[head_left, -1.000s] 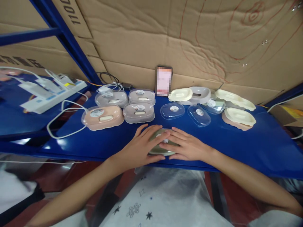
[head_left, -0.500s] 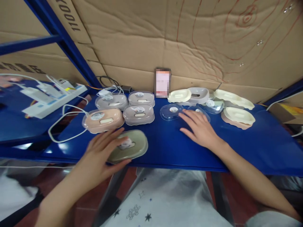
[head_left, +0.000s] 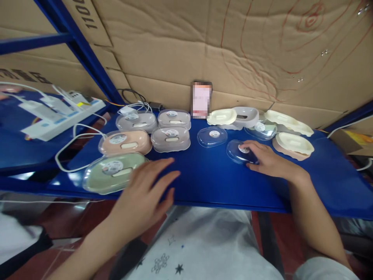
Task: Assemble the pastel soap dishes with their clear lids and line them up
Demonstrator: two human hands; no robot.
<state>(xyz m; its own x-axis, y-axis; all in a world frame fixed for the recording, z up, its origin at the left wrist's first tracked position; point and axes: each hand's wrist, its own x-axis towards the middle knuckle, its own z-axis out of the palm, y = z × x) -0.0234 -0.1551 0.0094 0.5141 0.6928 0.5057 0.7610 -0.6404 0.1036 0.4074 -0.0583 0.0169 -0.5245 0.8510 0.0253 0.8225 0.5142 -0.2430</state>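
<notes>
My left hand is just right of a green soap box with a clear cover, its fingers spread and nothing in them. Part of that box is hidden behind the hand. On the right, my right hand grips the right end of a clear plastic lid, fingertips on top by its round label and thumb at the near edge. A second clear lid lies flat a little further back. Further right is a pinkish soap box base with a cream tray in it.
Several covered soap boxes are grouped at the left. Behind the lids lie a grey base, a cream tray and another clear lid. A phone leans on the cardboard. A power strip with cables is far left.
The green soap box has moved left beside the other covered boxes, and my left hand has come off it. My right hand has drawn a clear lid towards me.
</notes>
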